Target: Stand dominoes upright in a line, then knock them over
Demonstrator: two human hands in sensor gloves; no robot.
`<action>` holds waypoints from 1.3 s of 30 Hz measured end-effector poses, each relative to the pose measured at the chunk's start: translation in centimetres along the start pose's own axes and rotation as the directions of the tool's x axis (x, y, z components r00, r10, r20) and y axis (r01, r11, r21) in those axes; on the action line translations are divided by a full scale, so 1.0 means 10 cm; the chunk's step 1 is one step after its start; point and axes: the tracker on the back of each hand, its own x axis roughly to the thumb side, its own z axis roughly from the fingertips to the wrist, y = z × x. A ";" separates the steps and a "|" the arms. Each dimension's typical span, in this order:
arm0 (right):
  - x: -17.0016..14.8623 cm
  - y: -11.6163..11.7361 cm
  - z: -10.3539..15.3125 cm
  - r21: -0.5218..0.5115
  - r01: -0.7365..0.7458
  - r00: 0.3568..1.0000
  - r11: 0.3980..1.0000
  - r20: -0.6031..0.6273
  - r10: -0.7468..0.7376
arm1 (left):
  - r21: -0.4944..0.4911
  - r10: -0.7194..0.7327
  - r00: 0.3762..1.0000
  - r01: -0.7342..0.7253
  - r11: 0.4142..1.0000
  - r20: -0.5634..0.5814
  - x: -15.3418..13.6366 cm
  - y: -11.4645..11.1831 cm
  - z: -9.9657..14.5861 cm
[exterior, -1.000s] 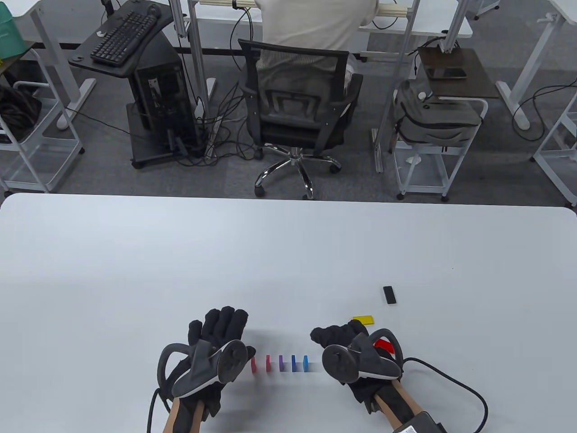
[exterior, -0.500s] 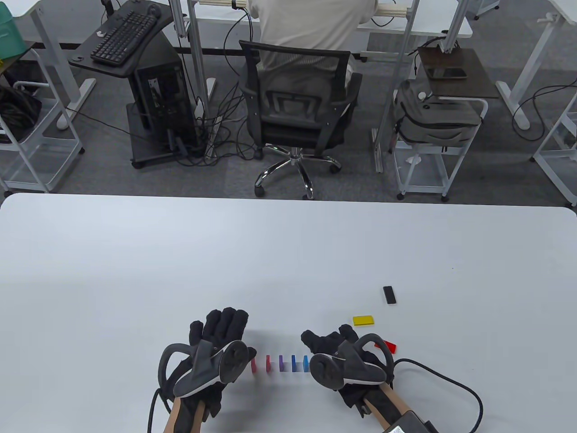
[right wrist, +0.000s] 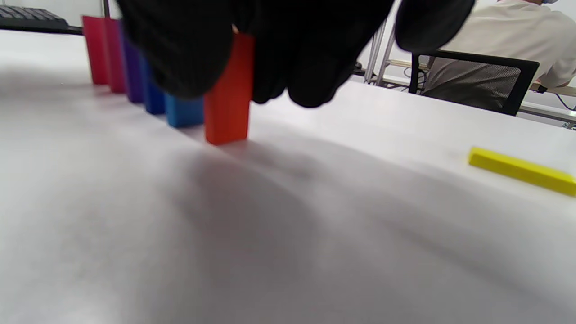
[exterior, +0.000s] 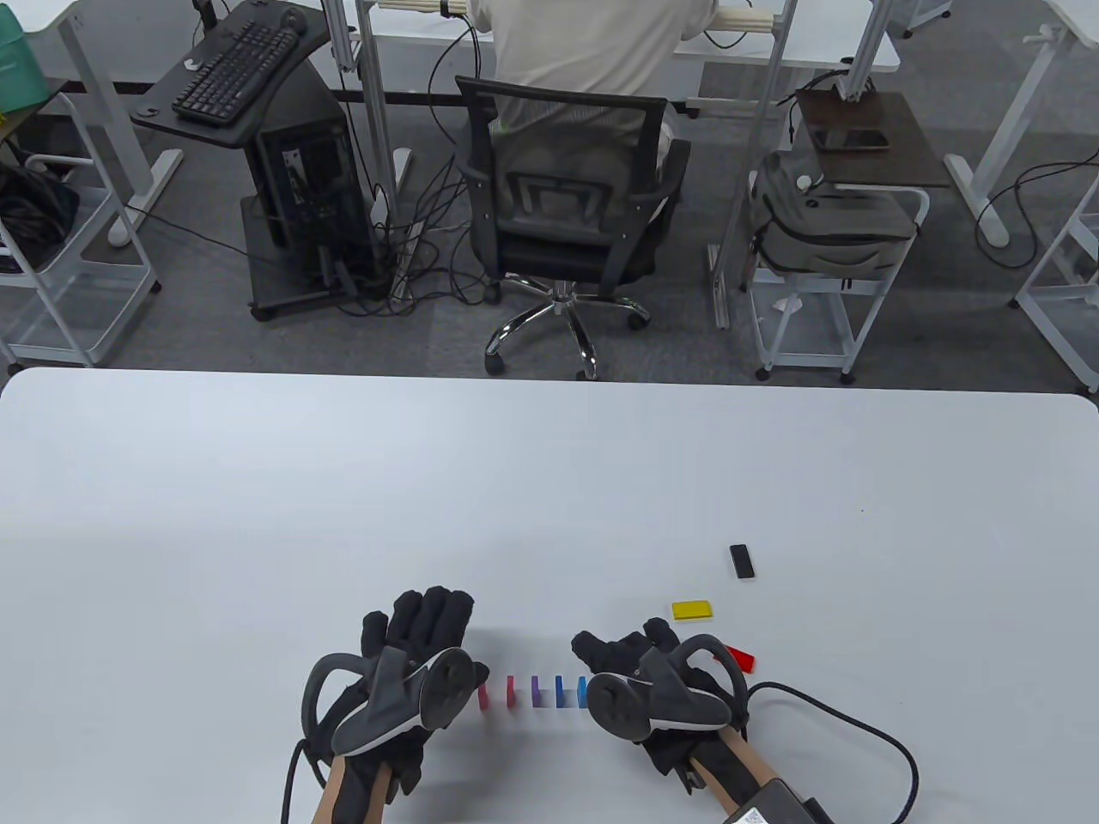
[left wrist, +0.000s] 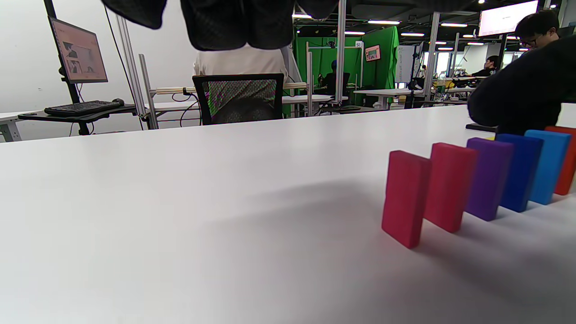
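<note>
**6th domino going upright at the right end of the row**

My right hand (exterior: 640,665) pinches an orange domino (right wrist: 228,96) by its top, long axis vertical, foot on the table (exterior: 549,481) just beside the light blue domino (left wrist: 546,166). The row runs left to right along the near edge: 2 red, 1 purple, 2 blue, all upright, broad faces turned toward each other. My left hand (exterior: 412,644) rests flat at the row's left end, fingers straight, holding nothing. The table view hides the orange piece behind my right tracker; only the wrist views show it. A yellow domino (exterior: 692,609), a red one (exterior: 737,658) and a black one (exterior: 743,561) lie flat to the right. Whether orange stands quite plumb I can't tell; that view is blurred.
</note>
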 end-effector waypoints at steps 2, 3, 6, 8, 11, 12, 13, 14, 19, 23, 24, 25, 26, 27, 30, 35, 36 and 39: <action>0.00 0.00 0.00 0.003 -0.001 1.000 1.000 0.001 0.001 | -0.002 -0.002 1.000 0.002 1.000 0.001 0.00 0.00 0.00; 0.00 0.00 0.00 0.004 -0.003 1.000 1.000 0.002 0.003 | -0.002 -0.002 1.000 0.002 1.000 0.001 0.00 0.00 0.00; 0.01 0.00 0.00 0.014 -0.003 1.000 1.000 0.006 0.003 | -0.003 -0.001 1.000 0.001 1.000 0.001 0.00 0.00 0.00; 0.01 0.00 0.01 0.019 -0.006 1.000 1.000 0.007 0.006 | -0.004 -0.002 1.000 0.002 1.000 0.001 0.00 0.00 0.00; -0.01 -0.05 0.03 0.029 -0.003 1.000 1.000 0.001 0.003 | -0.005 -0.003 1.000 0.003 1.000 0.000 0.00 0.00 0.00; -0.05 -0.10 0.05 0.029 0.002 1.000 1.000 -0.014 -0.002 | -0.005 -0.003 1.000 0.003 1.000 0.000 0.00 0.00 0.00; -0.07 -0.12 0.06 0.031 0.007 1.000 0.999 -0.022 -0.006 | -0.004 -0.004 1.000 0.004 1.000 -0.001 0.00 0.00 0.00; -0.12 -0.17 0.09 0.037 0.017 0.999 0.999 -0.045 -0.015 | -0.002 -0.003 1.000 0.003 1.000 -0.001 0.00 0.00 0.00; -0.46 -0.32 0.24 0.022 0.080 0.982 0.997 -0.173 -0.075 | 0.007 -0.002 1.000 0.002 1.000 -0.003 -0.01 0.00 0.00; -0.75 -0.30 0.35 0.076 0.075 0.951 0.994 -0.307 -0.048 | 0.007 -0.006 1.000 0.006 1.000 -0.004 -0.01 0.00 0.00; -0.82 -0.27 0.36 0.090 0.074 0.942 0.993 -0.333 -0.040 | 0.006 -0.008 1.000 0.008 1.000 -0.004 -0.01 0.00 0.00; -0.87 -0.23 0.37 0.106 0.076 0.933 0.991 -0.358 -0.033 | 0.006 -0.009 1.000 0.009 1.000 -0.004 -0.01 0.00 0.00; -0.91 -0.19 0.37 0.126 0.075 0.927 0.989 -0.376 -0.022 | 0.005 -0.010 1.000 0.010 1.000 -0.004 -0.01 0.00 0.00; -0.95 -0.14 0.37 0.149 0.065 0.920 0.987 -0.393 -0.002 | 0.004 -0.010 1.000 0.010 1.000 -0.004 -0.01 0.00 0.00; -1.02 -0.01 0.35 0.199 0.037 0.901 0.979 -0.431 0.053 | 0.003 -0.014 1.000 0.014 1.000 -0.004 -0.01 0.00 0.00; -1.07 0.18 0.30 0.269 0.030 0.884 0.963 -0.457 0.100 | 0.000 -0.016 1.000 0.016 1.000 -0.005 -0.01 -0.01 0.00; -1.07 0.20 0.29 0.279 0.024 0.881 0.960 -0.459 0.111 | -0.001 -0.017 1.000 0.017 1.000 -0.005 -0.01 -0.01 0.00; -1.09 0.26 0.27 0.296 0.022 0.880 0.955 -0.459 0.122 | -0.004 -0.018 1.000 0.018 1.000 -0.004 -0.01 -0.01 0.00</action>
